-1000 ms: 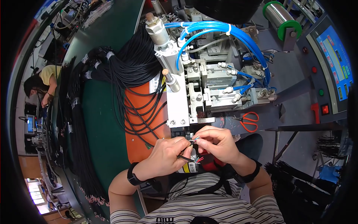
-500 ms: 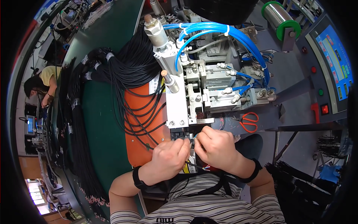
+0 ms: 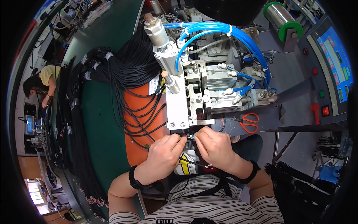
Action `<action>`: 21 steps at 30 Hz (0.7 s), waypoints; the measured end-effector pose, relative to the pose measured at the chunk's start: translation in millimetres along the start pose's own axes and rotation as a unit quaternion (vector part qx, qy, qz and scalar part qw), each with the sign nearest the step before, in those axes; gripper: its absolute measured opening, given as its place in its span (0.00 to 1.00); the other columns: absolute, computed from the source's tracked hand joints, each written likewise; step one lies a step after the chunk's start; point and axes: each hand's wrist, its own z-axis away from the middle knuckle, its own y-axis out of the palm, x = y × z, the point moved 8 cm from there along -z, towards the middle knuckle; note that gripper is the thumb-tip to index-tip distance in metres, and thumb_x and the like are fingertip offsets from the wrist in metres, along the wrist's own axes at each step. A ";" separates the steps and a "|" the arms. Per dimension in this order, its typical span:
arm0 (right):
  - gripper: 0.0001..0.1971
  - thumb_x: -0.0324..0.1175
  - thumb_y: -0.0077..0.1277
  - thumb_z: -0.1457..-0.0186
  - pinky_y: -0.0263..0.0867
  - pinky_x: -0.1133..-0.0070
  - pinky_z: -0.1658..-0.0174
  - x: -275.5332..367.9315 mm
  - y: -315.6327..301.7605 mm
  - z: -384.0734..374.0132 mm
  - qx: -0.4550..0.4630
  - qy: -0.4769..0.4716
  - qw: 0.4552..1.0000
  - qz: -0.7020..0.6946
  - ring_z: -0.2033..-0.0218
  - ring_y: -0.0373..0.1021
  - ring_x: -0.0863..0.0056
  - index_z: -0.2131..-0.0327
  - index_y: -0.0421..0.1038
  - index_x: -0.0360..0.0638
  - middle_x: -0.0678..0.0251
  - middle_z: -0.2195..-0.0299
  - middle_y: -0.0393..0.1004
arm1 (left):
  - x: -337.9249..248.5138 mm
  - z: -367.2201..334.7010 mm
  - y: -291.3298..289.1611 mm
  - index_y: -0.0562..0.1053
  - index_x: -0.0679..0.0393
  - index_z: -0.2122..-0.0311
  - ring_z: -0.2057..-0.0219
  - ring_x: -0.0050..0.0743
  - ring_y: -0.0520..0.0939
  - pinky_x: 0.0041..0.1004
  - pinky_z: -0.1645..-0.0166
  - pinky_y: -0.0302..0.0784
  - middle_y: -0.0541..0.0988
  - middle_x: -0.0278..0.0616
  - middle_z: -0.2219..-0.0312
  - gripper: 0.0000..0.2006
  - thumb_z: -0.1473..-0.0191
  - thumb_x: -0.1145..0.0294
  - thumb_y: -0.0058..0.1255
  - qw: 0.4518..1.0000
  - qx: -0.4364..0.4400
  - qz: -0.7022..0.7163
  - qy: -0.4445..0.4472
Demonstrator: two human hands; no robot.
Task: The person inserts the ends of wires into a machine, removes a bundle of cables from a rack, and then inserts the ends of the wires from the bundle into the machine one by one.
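Black cable point(image 3: 195, 163), partly hidden by left hand point(image 3: 164, 152), tiny wires point(image 3: 191, 137) indistinct

We have bright, fairly even light, with only soft shadows. At lower left the window point(image 3: 35, 192) burns out white, the screen point(image 3: 333, 63) glows, and a pale sheen lies on the green desk point(image 3: 100, 108). Toward our black rim, straight edges bend.

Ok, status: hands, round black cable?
Bare right hand pinching thin wires; bare left hand alongside. Cable below, wire end exposed. Red-handled scissors off right, untouched.
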 end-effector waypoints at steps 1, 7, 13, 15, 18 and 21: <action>0.04 0.26 0.55 0.50 0.68 0.74 0.76 0.2 0.2 1.2 -0.004 -0.002 1.000 0.003 0.78 0.72 0.66 0.70 0.73 0.37 0.64 0.74 0.71 | 0.5 0.3 -0.2 0.74 0.65 0.56 0.71 0.39 0.77 0.34 0.68 0.73 0.73 0.41 0.69 0.25 0.68 0.82 0.56 1.000 -0.003 0.004 -0.004; 0.05 0.26 0.54 0.49 0.68 0.74 0.75 2.8 2.2 3.5 -0.017 -0.001 1.000 0.024 0.78 0.72 0.66 0.68 0.72 0.37 0.63 0.73 0.71 | -2.5 -2.5 -2.0 0.74 0.67 0.55 0.70 0.36 0.76 0.31 0.69 0.73 0.70 0.41 0.71 0.20 0.59 0.77 0.52 1.000 0.012 -0.003 -0.001; 0.03 0.23 0.55 0.49 0.68 0.74 0.75 3.5 2.4 2.1 -0.014 0.001 0.999 0.031 0.78 0.73 0.65 0.69 0.72 0.36 0.63 0.72 0.72 | -7.8 -2.9 -3.9 0.74 0.64 0.54 0.73 0.30 0.73 0.28 0.72 0.70 0.66 0.37 0.74 0.20 0.56 0.75 0.52 0.997 0.027 -0.027 0.067; 0.03 0.25 0.54 0.49 0.68 0.74 0.75 2.7 2.6 3.0 -0.013 -0.001 0.999 0.034 0.78 0.73 0.66 0.69 0.72 0.37 0.63 0.72 0.71 | -8.2 -1.6 -2.4 0.74 0.63 0.53 0.73 0.31 0.73 0.28 0.72 0.70 0.66 0.37 0.74 0.21 0.57 0.75 0.52 0.997 0.027 -0.032 0.072; 0.04 0.27 0.53 0.47 0.68 0.75 0.75 2.3 4.1 4.6 -0.010 -0.006 0.999 0.039 0.77 0.72 0.69 0.68 0.72 0.38 0.64 0.73 0.69 | -9.9 0.0 -0.7 0.74 0.62 0.50 0.74 0.32 0.72 0.29 0.72 0.69 0.67 0.37 0.75 0.24 0.58 0.75 0.52 0.996 0.026 -0.042 0.079; 0.04 0.27 0.53 0.47 0.68 0.75 0.75 2.2 4.9 5.4 -0.015 -0.004 0.999 0.038 0.77 0.72 0.69 0.68 0.72 0.38 0.65 0.73 0.68 | -10.7 0.3 -0.1 0.74 0.62 0.50 0.74 0.31 0.72 0.29 0.72 0.69 0.67 0.37 0.74 0.24 0.57 0.74 0.51 0.995 0.029 -0.051 0.080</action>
